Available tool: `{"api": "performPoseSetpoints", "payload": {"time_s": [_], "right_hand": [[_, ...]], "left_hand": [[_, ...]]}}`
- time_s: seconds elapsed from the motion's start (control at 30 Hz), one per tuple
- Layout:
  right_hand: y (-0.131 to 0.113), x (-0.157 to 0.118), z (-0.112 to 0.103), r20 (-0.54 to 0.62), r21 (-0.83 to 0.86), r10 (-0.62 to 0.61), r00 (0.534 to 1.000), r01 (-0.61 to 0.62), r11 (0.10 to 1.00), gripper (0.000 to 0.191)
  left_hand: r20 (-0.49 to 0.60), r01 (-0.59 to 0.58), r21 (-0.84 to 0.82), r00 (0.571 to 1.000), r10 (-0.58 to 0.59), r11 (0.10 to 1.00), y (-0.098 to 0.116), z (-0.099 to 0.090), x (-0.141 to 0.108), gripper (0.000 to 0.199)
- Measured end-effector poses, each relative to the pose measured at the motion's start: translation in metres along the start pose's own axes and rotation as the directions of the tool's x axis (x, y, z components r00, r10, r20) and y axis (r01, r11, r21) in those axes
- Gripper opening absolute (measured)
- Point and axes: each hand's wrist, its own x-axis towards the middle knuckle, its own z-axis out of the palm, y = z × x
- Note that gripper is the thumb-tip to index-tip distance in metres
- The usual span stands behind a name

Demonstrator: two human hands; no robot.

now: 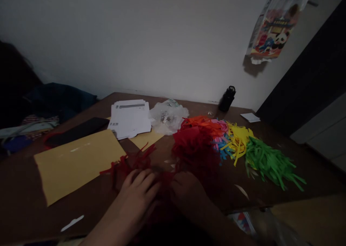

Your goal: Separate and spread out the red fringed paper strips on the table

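Both my hands are at the table's near edge, working at red fringed paper strips point(135, 161). My left hand point(142, 188) has its fingers curled over the strips, which poke out beyond it to the left. Close beside it, my right hand point(186, 188) is closed on the same red paper, its fingertips partly hidden. A larger red fringed paper bundle point(193, 141) lies just beyond my right hand. To its right follow orange point(201, 121), pink point(221, 126), blue point(223, 145), yellow point(240, 136) and green fringed paper point(269, 161).
A yellow sheet point(81, 161) lies at left, near a dark flat object point(78, 130). White papers point(130, 118) and a crumpled clear plastic bag point(169, 114) sit farther back. A black bottle-like object point(227, 99) stands by the wall. White scraps point(72, 223) dot the brown table point(24, 217).
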Motion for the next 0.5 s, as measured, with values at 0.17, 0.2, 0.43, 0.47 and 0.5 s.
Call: {"api": "performPoseSetpoints", "payload": {"time_s": [0.17, 0.2, 0.43, 0.47, 0.5], "right_hand": [[-0.005, 0.0, -0.014, 0.006, 0.064, 0.015, 1.0, -0.015, 0.998, 0.004], [-0.005, 0.0, -0.015, 0.022, 0.04, -0.017, 1.0, 0.016, 0.999, 0.004], [0.009, -0.01, -0.015, 0.141, -0.086, -0.09, 0.986, 0.103, 0.991, 0.007], [0.011, -0.011, -0.015, 0.146, -0.085, -0.047, 0.988, 0.06, 0.995, 0.007], [0.012, -0.011, -0.014, 0.159, -0.087, 0.012, 0.987, 0.002, 0.996, 0.007]], "left_hand": [[-0.111, -0.068, -0.061, 0.992, 0.061, 0.996, -0.004, 0.012, -0.007, 0.023], [-0.135, -0.087, -0.082, 0.988, 0.075, 0.993, -0.006, 0.013, -0.009, 0.024], [-0.05, -0.061, -0.149, 0.997, 0.054, 0.987, -0.024, 0.027, -0.03, 0.028], [-0.033, -0.022, -0.165, 0.999, 0.017, 0.986, -0.025, 0.027, -0.03, 0.027], [-0.005, 0.033, -0.181, 0.999, -0.034, 0.983, -0.024, 0.024, -0.028, 0.025]]}}
